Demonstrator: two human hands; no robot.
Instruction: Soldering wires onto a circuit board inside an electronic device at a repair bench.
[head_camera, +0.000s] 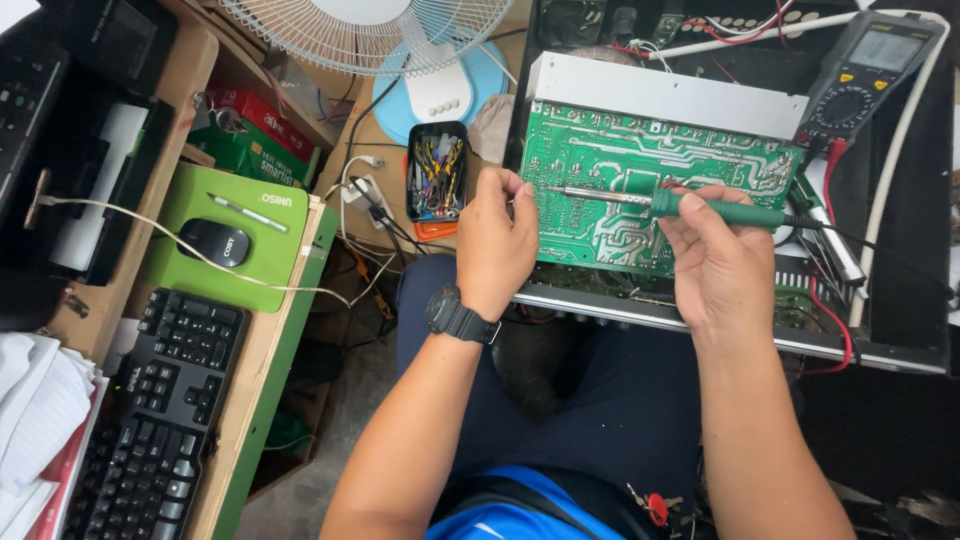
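A green circuit board stands tilted in an opened black metal chassis in front of my knees. My right hand grips a soldering iron with a green handle; its metal tip points left across the board. My left hand, with a black watch on the wrist, is closed beside the board's left edge, close to the iron's tip. Whether its fingers pinch something thin I cannot tell.
A multimeter with red leads lies on the chassis at the top right. A black tray of small tools and a fan base sit to the left. On the desk at left are a keyboard, a mouse and a green pad.
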